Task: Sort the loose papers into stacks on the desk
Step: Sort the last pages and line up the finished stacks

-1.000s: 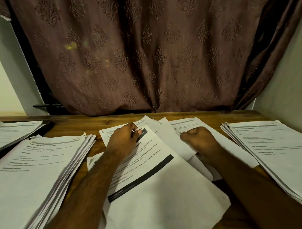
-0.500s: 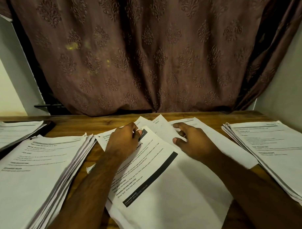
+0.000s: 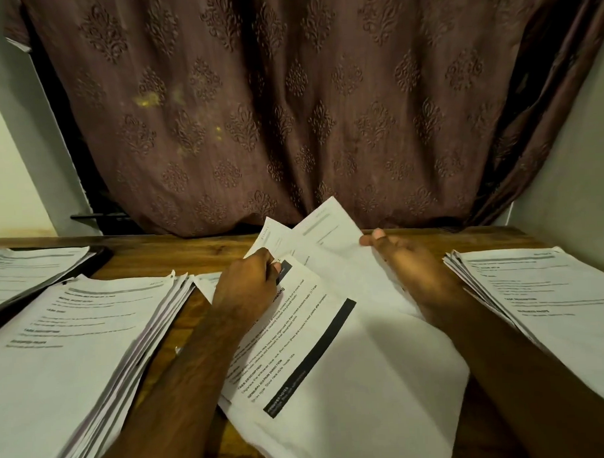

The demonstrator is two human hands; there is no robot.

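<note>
Loose white papers (image 3: 361, 408) lie fanned out in the middle of the wooden desk (image 3: 178, 250). On top is a printed sheet (image 3: 307, 331) with black bars. My left hand (image 3: 249, 289) grips this sheet's far corner, fingers curled over its edge. My right hand (image 3: 410, 268) holds a couple of sheets (image 3: 331, 234) by their right edge, thumb on top. Their far ends are raised off the desk toward the curtain. A thick sorted stack (image 3: 75, 339) sits at the left and another stack (image 3: 542, 289) at the right.
A third, thinner stack (image 3: 28, 265) rests on a dark tray or folder (image 3: 99, 254) at the far left. A brown patterned curtain (image 3: 289, 109) hangs right behind the desk. A wall (image 3: 572, 171) closes in the right side.
My right hand went from a fist on the papers to opening, then took hold of the sheets and lifted their far ends. The left hand stayed on the printed sheet's corner.
</note>
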